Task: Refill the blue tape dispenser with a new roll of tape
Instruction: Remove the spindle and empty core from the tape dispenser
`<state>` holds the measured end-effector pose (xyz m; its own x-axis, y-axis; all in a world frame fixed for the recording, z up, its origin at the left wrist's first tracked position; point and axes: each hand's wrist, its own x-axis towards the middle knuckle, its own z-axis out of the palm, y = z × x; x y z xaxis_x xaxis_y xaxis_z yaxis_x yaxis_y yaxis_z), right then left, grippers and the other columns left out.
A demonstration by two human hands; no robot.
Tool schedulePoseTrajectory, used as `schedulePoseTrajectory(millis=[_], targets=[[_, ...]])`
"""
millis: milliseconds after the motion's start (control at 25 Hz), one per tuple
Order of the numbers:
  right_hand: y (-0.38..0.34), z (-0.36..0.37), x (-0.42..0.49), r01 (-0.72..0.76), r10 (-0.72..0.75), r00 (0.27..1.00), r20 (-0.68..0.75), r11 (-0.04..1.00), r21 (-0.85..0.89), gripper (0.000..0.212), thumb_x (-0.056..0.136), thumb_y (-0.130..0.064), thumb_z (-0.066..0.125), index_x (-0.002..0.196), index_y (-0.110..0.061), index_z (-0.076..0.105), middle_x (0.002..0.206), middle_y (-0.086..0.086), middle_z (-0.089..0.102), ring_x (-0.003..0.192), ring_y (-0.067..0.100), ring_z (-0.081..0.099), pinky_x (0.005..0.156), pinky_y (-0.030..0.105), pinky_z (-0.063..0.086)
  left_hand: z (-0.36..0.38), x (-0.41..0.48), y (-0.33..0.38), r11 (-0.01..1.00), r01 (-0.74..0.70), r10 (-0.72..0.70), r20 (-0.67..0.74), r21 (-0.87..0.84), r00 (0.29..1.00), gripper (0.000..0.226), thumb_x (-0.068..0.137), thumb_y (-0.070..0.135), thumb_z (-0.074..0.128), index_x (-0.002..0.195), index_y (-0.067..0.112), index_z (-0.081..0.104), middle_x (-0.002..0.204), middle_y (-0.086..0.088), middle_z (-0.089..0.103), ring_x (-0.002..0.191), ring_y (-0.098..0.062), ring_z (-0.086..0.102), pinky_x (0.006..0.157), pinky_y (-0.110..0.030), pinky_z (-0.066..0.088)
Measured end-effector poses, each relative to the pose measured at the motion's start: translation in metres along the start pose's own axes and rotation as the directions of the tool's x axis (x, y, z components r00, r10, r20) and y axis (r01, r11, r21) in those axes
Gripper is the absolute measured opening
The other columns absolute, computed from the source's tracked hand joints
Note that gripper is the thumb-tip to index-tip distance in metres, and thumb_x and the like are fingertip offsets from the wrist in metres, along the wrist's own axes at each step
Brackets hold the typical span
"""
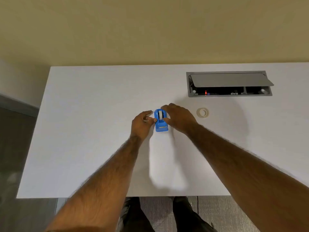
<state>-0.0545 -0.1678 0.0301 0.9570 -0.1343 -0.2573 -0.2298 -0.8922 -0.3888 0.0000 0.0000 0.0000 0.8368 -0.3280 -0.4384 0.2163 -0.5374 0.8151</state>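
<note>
Left hand (142, 123) and right hand (179, 118), fingers curled, pinch opposite sides of the glossy blue plastic dispenser (160, 120) between them on the matte white desk (93, 131); a translucent ring-shaped roll (202, 112) lies right of the right hand.

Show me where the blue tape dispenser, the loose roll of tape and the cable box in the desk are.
blue tape dispenser (161, 127): head view, on its front base.
loose roll of tape (199, 113): head view, on its left rim.
cable box (230, 79): head view, on its raised grey lid.
</note>
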Motion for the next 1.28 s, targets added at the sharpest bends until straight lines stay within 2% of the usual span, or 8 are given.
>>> schedulePoseTrajectory(millis=[200,280,440,560,800,960,1080,1280], targets=[[-0.009,0.001,0.008,0.005,-0.004,1.000,0.017,0.998,-0.061,0.041,0.086,-0.026,0.065,0.125,-0.018,0.052,0.112,0.007,0.058,0.087,0.022,0.060,0.072,0.033,0.051,0.011,0.002,0.004,1.000,-0.007,0.007,0.032,0.013,0.999,0.046,0.087,0.016,0.072,0.132,0.019,0.062,0.105,-0.004,0.073,0.096,-0.016,0.064,0.077,-0.005,0.039],[-0.008,0.001,0.009,0.003,-0.001,1.000,0.018,0.996,-0.085,0.039,0.086,-0.024,0.065,0.122,-0.017,0.053,0.110,0.008,0.057,0.086,0.022,0.059,0.072,0.034,0.052,0.013,0.004,0.003,0.999,-0.016,0.015,0.029,0.032,0.999,0.046,0.087,0.015,0.072,0.132,0.020,0.062,0.103,-0.002,0.070,0.092,-0.015,0.062,0.072,-0.003,0.039],[-0.010,0.003,0.009,-0.005,0.007,1.000,0.018,0.994,-0.113,0.038,0.086,-0.022,0.065,0.121,-0.015,0.054,0.110,0.008,0.056,0.088,0.022,0.059,0.073,0.033,0.052,0.014,0.005,0.000,0.997,-0.019,0.017,0.028,0.074,0.999,0.045,0.088,0.011,0.069,0.132,0.018,0.062,0.097,0.000,0.069,0.089,-0.013,0.061,0.072,-0.003,0.038],[-0.010,0.006,0.010,-0.009,0.009,1.000,0.002,0.992,-0.125,0.037,0.088,-0.025,0.065,0.121,-0.014,0.054,0.110,0.009,0.057,0.087,0.021,0.059,0.073,0.031,0.051,0.014,0.005,0.000,0.996,-0.020,0.017,0.029,0.092,0.999,0.044,0.089,0.011,0.067,0.132,0.018,0.062,0.098,-0.001,0.071,0.088,-0.012,0.061,0.080,-0.009,0.042],[-0.012,0.007,0.012,-0.007,0.005,1.000,-0.021,0.994,-0.108,0.030,0.090,-0.025,0.061,0.116,-0.012,0.054,0.107,0.010,0.059,0.078,0.016,0.047,0.068,0.028,0.044,0.013,0.005,-0.003,0.994,-0.005,0.001,0.042,0.109,0.999,0.049,0.087,0.015,0.072,0.135,0.020,0.058,0.106,-0.001,0.071,0.093,-0.014,0.063,0.071,-0.005,0.037],[-0.010,0.007,0.010,-0.010,0.008,1.000,-0.030,0.998,-0.061,0.026,0.090,-0.024,0.060,0.112,-0.013,0.055,0.102,0.009,0.059,0.077,0.016,0.049,0.065,0.027,0.042,0.013,0.003,-0.002,0.996,-0.004,0.003,0.017,0.088,1.000,0.046,0.086,0.019,0.074,0.131,0.019,0.062,0.105,0.000,0.072,0.094,-0.015,0.064,0.075,-0.010,0.044],[-0.010,0.006,0.008,-0.014,0.014,0.999,-0.053,1.000,0.001,0.025,0.088,-0.026,0.060,0.109,-0.014,0.054,0.100,0.008,0.059,0.079,0.020,0.054,0.066,0.031,0.049,0.013,0.000,0.003,0.997,-0.025,0.027,-0.038,0.067,0.999,0.042,0.086,0.027,0.075,0.126,0.017,0.065,0.108,0.003,0.069,0.092,-0.013,0.063,0.068,-0.004,0.044],[-0.008,0.004,0.003,-0.019,0.028,0.992,-0.124,0.997,0.072,0.031,0.088,-0.029,0.062,0.113,-0.013,0.054,0.103,0.008,0.063,0.086,0.022,0.058,0.075,0.036,0.055,0.015,-0.006,0.016,0.996,-0.084,0.080,-0.112,-0.039,0.991,0.046,0.087,0.030,0.075,0.128,0.013,0.065,0.122,0.003,0.066,0.105,-0.011,0.061,0.087,-0.015,0.049]])
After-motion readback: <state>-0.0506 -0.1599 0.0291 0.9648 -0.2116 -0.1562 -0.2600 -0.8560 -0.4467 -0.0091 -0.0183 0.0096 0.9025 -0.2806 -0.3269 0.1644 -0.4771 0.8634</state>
